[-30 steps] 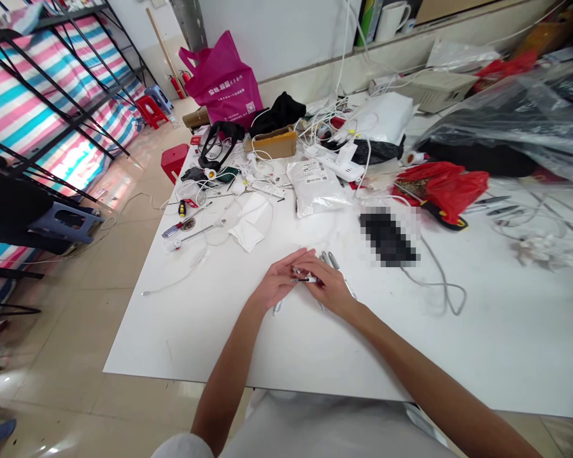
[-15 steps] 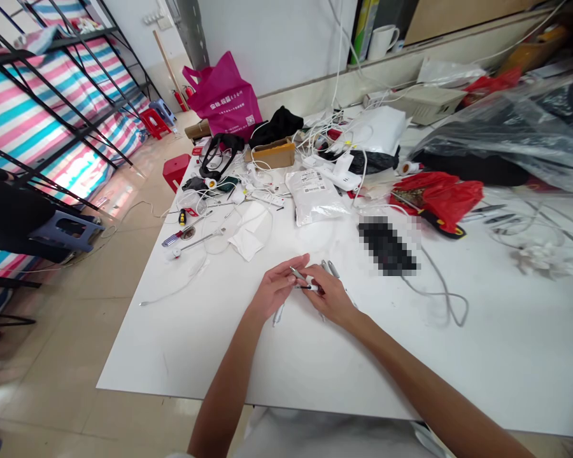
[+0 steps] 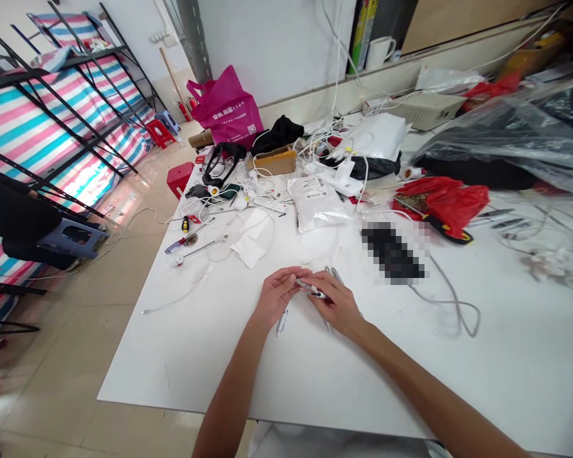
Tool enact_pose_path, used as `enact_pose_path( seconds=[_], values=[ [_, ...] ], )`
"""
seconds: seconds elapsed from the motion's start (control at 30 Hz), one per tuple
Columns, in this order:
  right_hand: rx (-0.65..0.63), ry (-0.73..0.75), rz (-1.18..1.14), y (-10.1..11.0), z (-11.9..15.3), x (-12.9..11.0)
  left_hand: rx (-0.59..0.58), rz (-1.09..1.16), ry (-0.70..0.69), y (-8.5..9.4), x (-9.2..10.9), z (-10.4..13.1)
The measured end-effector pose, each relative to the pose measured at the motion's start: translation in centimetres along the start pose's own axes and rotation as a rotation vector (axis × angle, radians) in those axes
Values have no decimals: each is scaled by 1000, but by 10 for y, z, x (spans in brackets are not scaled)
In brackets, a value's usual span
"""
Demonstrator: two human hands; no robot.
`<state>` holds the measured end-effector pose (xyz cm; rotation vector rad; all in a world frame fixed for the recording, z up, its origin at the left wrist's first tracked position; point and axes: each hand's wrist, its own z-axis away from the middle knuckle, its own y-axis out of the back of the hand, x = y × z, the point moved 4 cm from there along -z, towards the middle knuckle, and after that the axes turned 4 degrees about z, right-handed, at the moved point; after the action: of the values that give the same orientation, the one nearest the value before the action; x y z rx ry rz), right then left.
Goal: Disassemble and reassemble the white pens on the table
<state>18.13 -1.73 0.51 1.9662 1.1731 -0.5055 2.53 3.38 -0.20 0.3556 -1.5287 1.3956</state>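
Close together over the white table, my left hand and my right hand hold slim silver-and-white pen parts between their fingertips. The left thumb and fingers pinch the silver end. A white piece with a dark tip pokes out from my right fingers. Whether the parts are joined I cannot tell. Below the left hand lies a silver pen on the tabletop. More pens lie just behind the right hand, and its wrist partly hides others.
A blurred black object with a grey cable lies to the right. Behind are a white plastic parcel, paper, a red plastic bag, tangled cables and screwdrivers. Across the floor at far left, a person sits on a stool.
The pen parts, held at differing angles before, now lie closer in line between my fingertips. My right fingers have shifted over them. The whole view has moved slightly.
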Motion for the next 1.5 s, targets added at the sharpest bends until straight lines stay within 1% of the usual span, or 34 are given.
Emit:
enact_pose_path(
  seconds=[0.13,0.2,0.27,0.47,0.57,0.73,0.87,1.0,1.07,1.2,1.37,1.5],
  values=[
    [14,89,36,0,0,-3,-90,88,102,-10,0,2],
    [16,119,60,0,-1,-5,-122,138,158,-12,-1,1],
    [11,124,89,0,-2,-7,-135,159,181,-12,-3,1],
    [-19,82,132,-1,-2,-6,-138,136,191,-12,-4,1],
    [-17,68,139,-2,0,-4,-165,94,191,-16,-1,4],
    [-85,7,183,-6,3,1,-201,-14,196,-23,1,8],
    [-87,52,240,-5,5,0,-210,-57,183,-24,2,9],
    [-94,92,270,-3,4,-3,-220,-118,175,-18,1,10],
    [-98,79,256,-2,3,-3,-204,-140,154,-12,0,8],
    [-71,37,207,-3,1,-2,-97,-199,98,-2,-6,5],
    [-95,-25,141,-5,-2,-2,22,-196,32,-4,-8,2],
    [-55,-31,96,-4,-3,-5,46,-184,-14,-6,-7,3]
  ],
)
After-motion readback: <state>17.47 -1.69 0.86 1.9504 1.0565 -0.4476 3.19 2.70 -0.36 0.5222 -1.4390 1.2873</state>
